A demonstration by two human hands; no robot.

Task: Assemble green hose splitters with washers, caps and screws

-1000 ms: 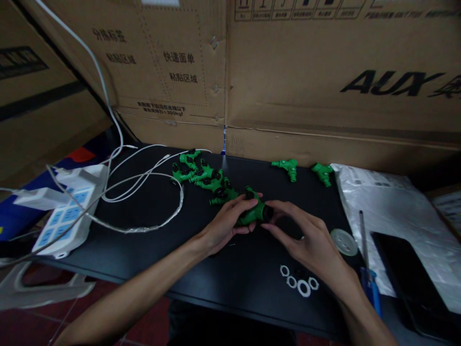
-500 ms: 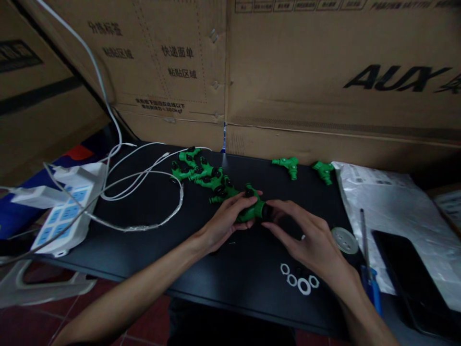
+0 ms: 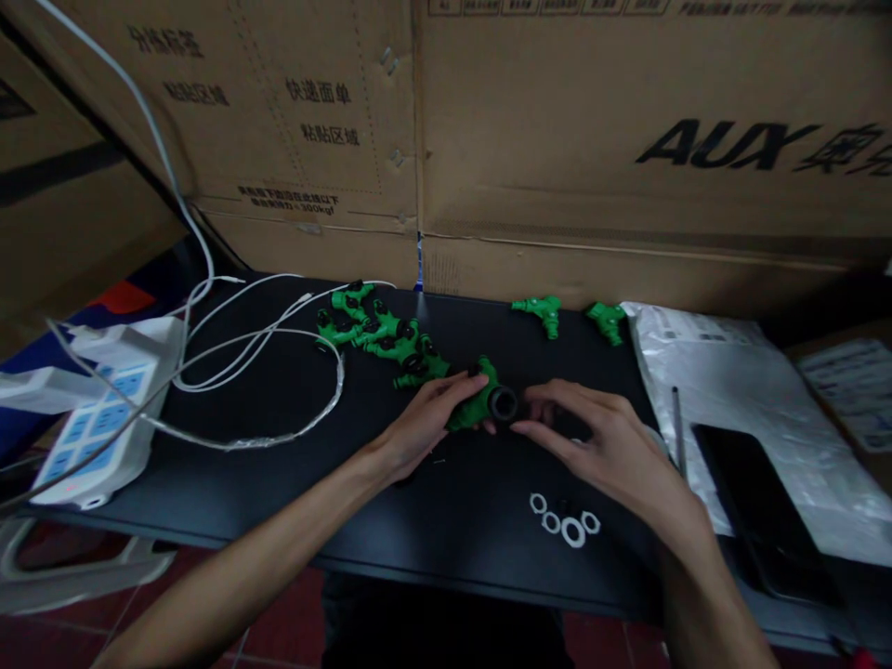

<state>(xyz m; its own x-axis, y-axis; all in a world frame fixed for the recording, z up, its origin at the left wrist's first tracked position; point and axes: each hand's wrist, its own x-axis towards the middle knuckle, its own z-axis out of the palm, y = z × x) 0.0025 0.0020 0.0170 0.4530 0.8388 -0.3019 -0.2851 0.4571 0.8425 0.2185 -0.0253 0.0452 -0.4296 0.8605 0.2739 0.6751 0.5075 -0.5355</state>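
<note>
The green part (image 3: 471, 409) is up over the middle of the dark table (image 3: 279, 502), held in the left hand (image 3: 425, 418), with its black end (image 3: 503, 403) turned to the right. The hole in the black end shows. To do this step well, I think the left hand should hold firm so the green part does not twist or tip. The right hand (image 3: 609, 437) should come at the black end straight on, with a light touch, so nothing goes in crooked or drops. It looks best to leave the hole where the eyes can see it.

The left hand is closed around the green part, with the thumb on top and some fingertips just peeking out below. The right hand is bent, with its thumb and first finger a bit apart, just beside the black end. It is too dark there to tell if they touch it or pinch something small.

Four white rings (image 3: 564, 528) lie on the table, near the right hand and closer to the body. The green pile (image 3: 394, 344) sits past the left hand. Two more green bits (image 3: 542, 313) lie at the back, near the box (image 3: 557, 186).
</note>
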